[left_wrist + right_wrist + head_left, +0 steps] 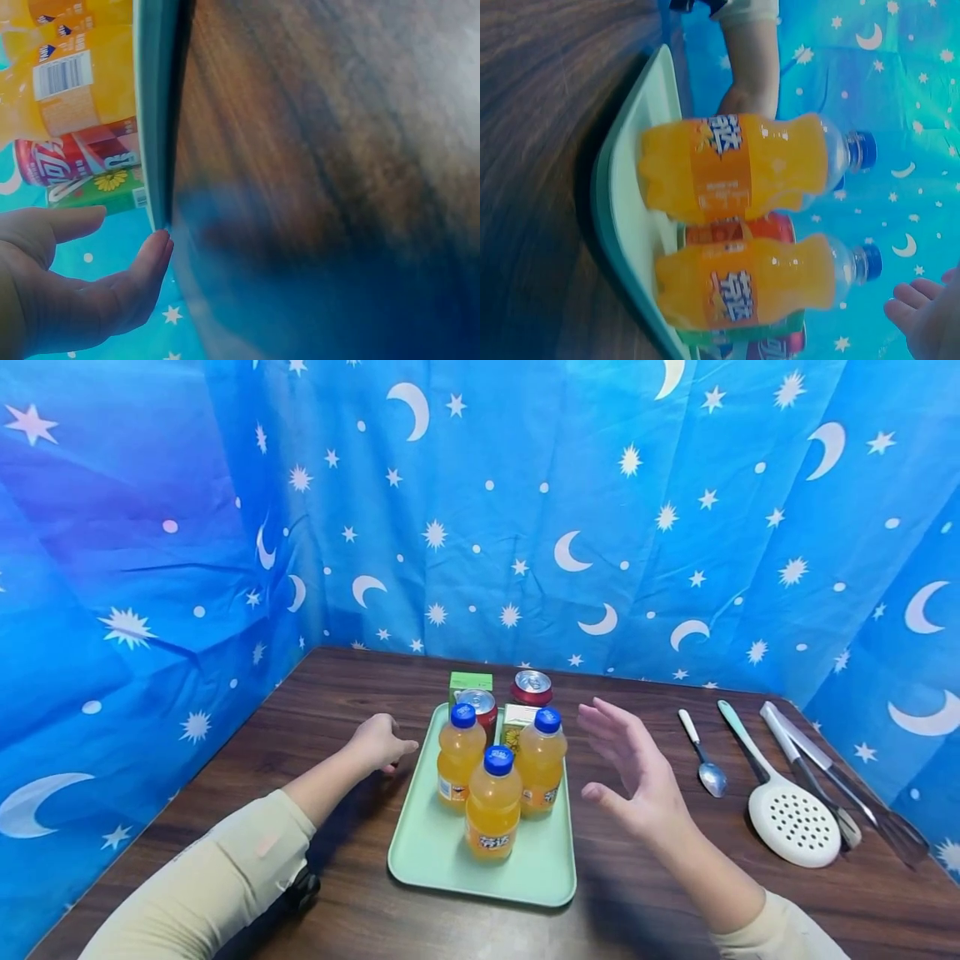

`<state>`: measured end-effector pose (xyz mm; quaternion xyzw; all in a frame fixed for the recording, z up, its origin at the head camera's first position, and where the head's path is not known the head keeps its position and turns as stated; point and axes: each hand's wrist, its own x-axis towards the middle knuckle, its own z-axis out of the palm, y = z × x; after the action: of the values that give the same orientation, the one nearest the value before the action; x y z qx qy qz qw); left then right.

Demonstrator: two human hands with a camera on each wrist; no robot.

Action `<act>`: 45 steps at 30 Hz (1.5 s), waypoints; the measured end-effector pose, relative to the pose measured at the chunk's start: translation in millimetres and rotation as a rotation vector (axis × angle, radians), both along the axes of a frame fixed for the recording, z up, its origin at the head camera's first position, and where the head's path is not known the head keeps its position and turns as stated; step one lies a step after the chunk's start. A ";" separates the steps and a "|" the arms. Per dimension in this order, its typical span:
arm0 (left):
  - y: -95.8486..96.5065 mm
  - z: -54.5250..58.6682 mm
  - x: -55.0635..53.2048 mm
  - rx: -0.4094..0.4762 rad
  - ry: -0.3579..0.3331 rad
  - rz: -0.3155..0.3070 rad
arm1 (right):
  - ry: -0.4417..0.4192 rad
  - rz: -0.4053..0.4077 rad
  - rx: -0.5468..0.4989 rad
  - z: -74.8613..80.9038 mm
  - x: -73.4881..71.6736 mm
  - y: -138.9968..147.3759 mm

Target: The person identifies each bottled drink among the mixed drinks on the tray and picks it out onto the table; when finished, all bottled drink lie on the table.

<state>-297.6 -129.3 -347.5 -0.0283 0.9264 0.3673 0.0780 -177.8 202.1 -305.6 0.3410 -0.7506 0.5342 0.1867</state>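
Observation:
On a pale green tray [480, 896] stand three orange-drink bottles with blue caps: one in front [492, 814], one at left [459, 752], one at right [542, 760]. Behind them are a red can [487, 717], a second red can [532, 687], a yellow-flowered carton [516, 720] and a green carton [471, 680]. My left hand [377, 743] is by the tray's left edge, thumb and fingers apart; in the left wrist view its fingertips [156, 247] meet the rim's far end, contact unclear. Raised right of the tray, my right hand [637, 777] has spread fingers and holds nothing.
At right on the dark wooden table [337, 918] lie a spoon [712, 778], a white slotted skimmer [795, 822] and metal tongs [847, 777], with another utensil partly hidden beside them. A blue star-and-moon cloth [510, 527] hangs around the table.

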 end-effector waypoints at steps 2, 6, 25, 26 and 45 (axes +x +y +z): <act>0.5 -3.1 0.1 0.024 -0.012 0.009 | -0.011 0.011 -0.002 -0.5 1.4 -5.0; 2.9 -6.6 -0.5 0.061 -0.021 0.009 | -0.012 0.035 -0.005 -2.4 3.3 -14.2; 11.2 -16.2 -6.0 0.064 -0.038 0.018 | -0.104 0.044 0.024 -15.9 7.6 -48.4; 11.8 -16.1 -5.5 0.070 -0.044 0.017 | -0.111 0.044 0.020 -16.9 7.5 -49.4; 21.2 -21.6 -4.1 0.118 -0.082 -0.008 | -0.249 -0.058 -0.009 -37.4 6.9 -68.8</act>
<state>-301.8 -108.1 -369.1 -0.0349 0.8993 0.4194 0.1190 -171.0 133.3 -343.0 0.2493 -0.7751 0.5703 0.1089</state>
